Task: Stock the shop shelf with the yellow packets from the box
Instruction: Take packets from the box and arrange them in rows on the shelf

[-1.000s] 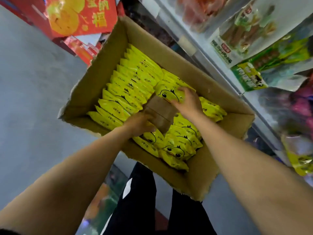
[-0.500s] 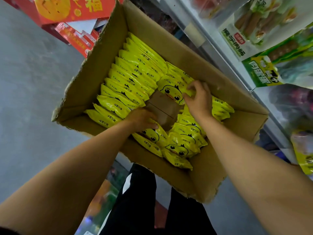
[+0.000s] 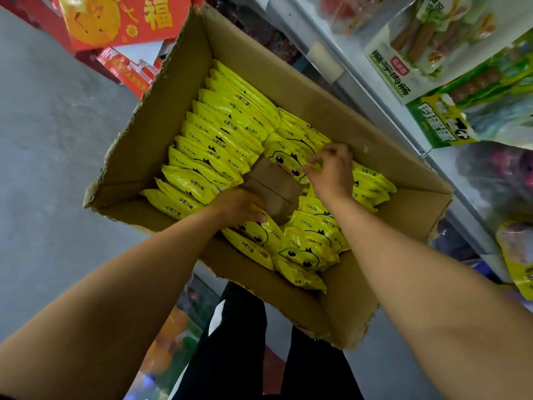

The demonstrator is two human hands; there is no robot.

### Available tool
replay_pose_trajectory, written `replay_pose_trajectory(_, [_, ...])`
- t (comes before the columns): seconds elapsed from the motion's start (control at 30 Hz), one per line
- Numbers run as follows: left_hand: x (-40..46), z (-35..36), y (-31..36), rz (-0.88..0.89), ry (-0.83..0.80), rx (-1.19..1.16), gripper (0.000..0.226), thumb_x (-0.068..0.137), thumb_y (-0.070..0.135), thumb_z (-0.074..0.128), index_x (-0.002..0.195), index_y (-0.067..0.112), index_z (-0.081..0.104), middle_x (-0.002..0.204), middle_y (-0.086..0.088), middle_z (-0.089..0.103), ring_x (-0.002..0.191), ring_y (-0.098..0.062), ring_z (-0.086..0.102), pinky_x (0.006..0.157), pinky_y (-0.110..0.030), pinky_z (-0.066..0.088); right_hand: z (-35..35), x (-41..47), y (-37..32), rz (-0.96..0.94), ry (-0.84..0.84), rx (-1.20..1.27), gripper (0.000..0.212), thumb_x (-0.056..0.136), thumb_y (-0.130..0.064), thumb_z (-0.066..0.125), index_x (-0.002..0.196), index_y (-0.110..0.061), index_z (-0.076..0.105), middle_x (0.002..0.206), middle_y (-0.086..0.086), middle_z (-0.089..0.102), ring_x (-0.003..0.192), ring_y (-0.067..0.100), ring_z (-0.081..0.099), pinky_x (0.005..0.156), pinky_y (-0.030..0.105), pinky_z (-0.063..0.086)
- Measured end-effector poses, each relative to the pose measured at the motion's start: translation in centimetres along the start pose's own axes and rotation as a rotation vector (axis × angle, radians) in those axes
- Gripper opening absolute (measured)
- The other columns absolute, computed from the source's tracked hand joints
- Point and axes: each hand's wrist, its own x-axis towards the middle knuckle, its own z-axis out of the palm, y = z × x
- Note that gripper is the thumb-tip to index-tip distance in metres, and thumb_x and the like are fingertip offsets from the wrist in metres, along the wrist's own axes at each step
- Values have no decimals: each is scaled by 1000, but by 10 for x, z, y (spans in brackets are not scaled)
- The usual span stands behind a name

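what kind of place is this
Most likely a small shop aisle during restocking. A shelf on the right carries hanging snack bags, an open cardboard box is packed with identical yellow packets, and red gift boxes are stacked behind.

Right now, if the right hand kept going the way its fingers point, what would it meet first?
The right hand points left and slightly down, its fingers already pinching the duck-face packet. Going on, it would probably press across that packet, then reach the bare gap in the box; depth is unclear.
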Motion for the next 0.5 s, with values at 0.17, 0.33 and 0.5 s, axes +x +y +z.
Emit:
replay_pose_trajectory(0.17, [3,2,-2,1,-5,28,45,80,54,70,119,33,67,128,4,63,120,-16,55,100,-31,43,-4,0,-7,-33,13,-63,10,78,-31,79,84,-24,77,117,0,57,115,24,46,87,29,38])
replay_pose_trajectory(0.33, [4,2,-3,4,2,31,44,80,53,71,118,32,68,126,4,64,120,-16,55,99,-31,43,-23,-11,3,-25,-228,433,7,87,-23,70,84,-25,65,98,-8,64,97,14,56,85,28,40])
replay_pose_trajectory(0.5, [5,4,-4,1,-8,66,47,78,57,71,119,33,67,128,6,63,121,-15,55,100,-31,43,-22,-22,12,55,-78,551,4,100,-19,53,102,-18,51,86,-8,55,81,12,52,68,23,41])
